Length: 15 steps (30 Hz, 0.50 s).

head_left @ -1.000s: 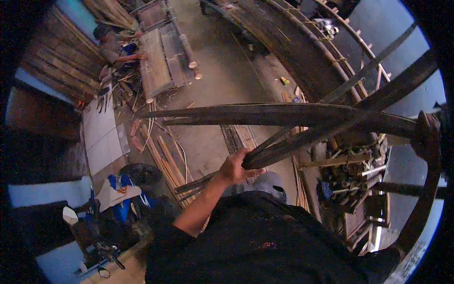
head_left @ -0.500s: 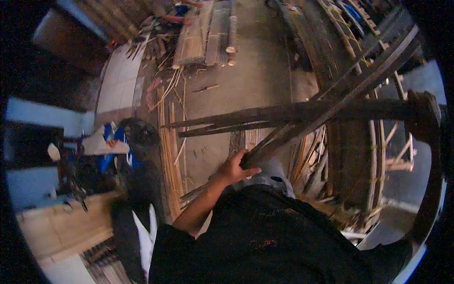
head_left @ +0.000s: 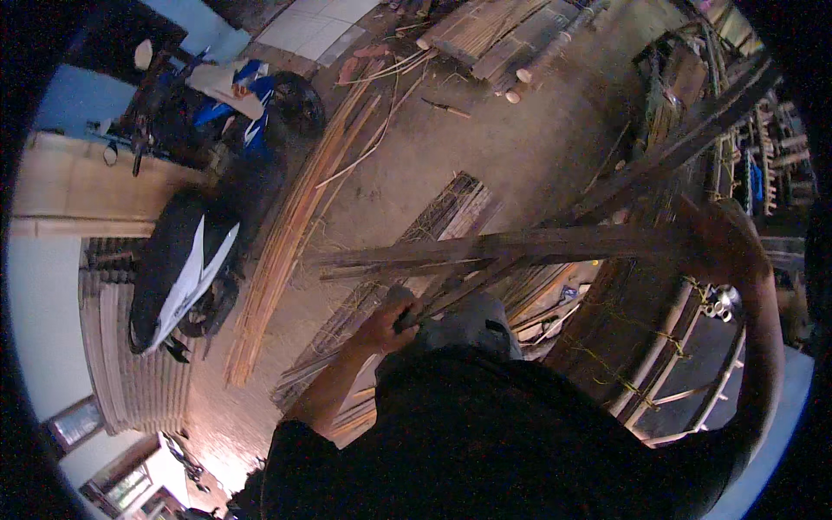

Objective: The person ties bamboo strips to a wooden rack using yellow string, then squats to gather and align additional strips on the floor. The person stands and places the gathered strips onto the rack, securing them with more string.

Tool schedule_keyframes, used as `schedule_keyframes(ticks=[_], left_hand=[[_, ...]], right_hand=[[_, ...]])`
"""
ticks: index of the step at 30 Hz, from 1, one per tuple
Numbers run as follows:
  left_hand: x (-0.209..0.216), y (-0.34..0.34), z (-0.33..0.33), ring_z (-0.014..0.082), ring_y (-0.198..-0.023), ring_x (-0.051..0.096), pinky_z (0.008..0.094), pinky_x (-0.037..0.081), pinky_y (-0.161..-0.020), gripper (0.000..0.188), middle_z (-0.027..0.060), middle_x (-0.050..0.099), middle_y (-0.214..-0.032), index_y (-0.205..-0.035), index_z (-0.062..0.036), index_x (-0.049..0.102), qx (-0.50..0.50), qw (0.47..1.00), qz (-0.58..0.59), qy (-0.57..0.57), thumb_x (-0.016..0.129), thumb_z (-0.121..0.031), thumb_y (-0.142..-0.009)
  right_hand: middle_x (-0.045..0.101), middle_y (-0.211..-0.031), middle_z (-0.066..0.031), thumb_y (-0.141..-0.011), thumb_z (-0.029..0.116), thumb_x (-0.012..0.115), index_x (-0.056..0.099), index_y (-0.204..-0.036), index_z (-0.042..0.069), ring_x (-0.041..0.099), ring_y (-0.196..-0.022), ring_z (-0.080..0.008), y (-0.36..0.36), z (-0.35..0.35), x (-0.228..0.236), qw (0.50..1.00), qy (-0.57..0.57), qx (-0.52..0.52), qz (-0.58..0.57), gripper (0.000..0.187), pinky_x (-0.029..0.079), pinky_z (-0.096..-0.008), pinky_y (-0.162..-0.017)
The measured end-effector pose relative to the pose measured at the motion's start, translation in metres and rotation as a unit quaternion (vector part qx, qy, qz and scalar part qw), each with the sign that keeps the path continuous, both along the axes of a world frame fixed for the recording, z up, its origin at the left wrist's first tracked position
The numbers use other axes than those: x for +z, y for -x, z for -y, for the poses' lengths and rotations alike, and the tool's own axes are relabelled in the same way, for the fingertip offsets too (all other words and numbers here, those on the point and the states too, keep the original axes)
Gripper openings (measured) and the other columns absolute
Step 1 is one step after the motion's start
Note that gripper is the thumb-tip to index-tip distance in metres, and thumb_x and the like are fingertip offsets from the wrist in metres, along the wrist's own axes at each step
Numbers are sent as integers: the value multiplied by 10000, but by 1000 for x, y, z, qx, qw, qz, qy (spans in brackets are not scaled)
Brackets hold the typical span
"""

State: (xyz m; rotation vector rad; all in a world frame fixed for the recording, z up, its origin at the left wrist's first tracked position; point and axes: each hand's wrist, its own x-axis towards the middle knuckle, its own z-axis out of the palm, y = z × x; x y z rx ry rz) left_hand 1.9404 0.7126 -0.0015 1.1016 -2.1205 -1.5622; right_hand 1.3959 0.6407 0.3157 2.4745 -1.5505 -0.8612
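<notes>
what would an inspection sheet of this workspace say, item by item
Surface: brownish floor, littered in places.
Job's things: level slats and diagonal slats, long and dark, crossing in view.
Clutter: thin strips lying lengthwise on the floor at left; a slender object beyond them, kind unclear.
Grippers: bare hands; left hand closed around the lower end of the diagonal slats, right hand at the right end of the level slats, grip too dark to judge.
Cables: nothing seen.
Surroundings: black, blue and white motorcycle at left; pole frame at lower right.
</notes>
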Motion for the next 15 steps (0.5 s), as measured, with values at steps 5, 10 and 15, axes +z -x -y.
schedule_keyframes(ticks=[5,10,15], left_hand=[[18,-24,-61,346,-778,633,450,502,-742,580,197,618,-856,-1302,-19,426,44,988,95,-111,644,-247,-815],[-2,-63,-131,392,-907,637,485,499,-813,704,267,623,-1011,-1421,-35,302,-3,967,212,-138,624,-226,-825],[4,-97,-189,419,-1007,614,487,489,-887,763,292,592,-1156,-1500,-108,236,27,997,61,-30,594,-202,-833]], right_hand=[[631,-849,-169,-646,299,717,581,-1191,96,620,-846,-393,-109,39,10,992,-95,70,42,597,470,-495,-756],[640,-873,-176,-687,281,691,607,-1175,137,628,-865,-383,-183,35,-23,986,-131,100,18,516,480,-506,-794],[662,-935,-174,-727,267,672,620,-1161,125,640,-937,-373,-247,40,-45,954,-278,97,-62,459,498,-507,-839]])
